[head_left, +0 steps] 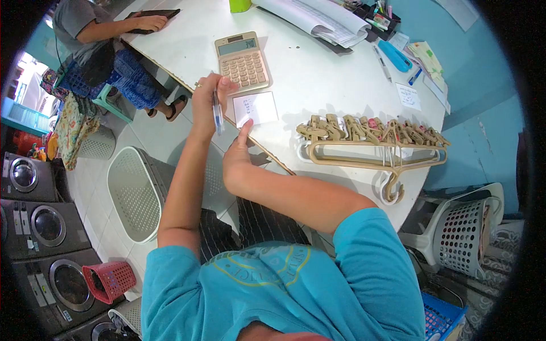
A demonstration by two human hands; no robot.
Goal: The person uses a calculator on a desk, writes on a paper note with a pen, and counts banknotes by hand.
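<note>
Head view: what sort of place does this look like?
Probably a laundry shop: front-loading laundry machines line the left of the picture, a large perforated basket stands on the floor, and hangers with clips lie on the white table.

You have a white table (330, 79) before you, its near edge worn brown and its top evenly lit. To the right of the table you see a turquoise wall (483, 102), scuffed in places, with a pale sheet (458, 12) at its upper part. A white chair (421, 241) stands near the table's lower right corner. To your table's left, pale floor tiles (94, 213) reach toward dark front-loading machines (46, 224). A light green stool (108, 102) stands nearer the table, and daylight glares through an opening (31, 74) farther left.
</note>
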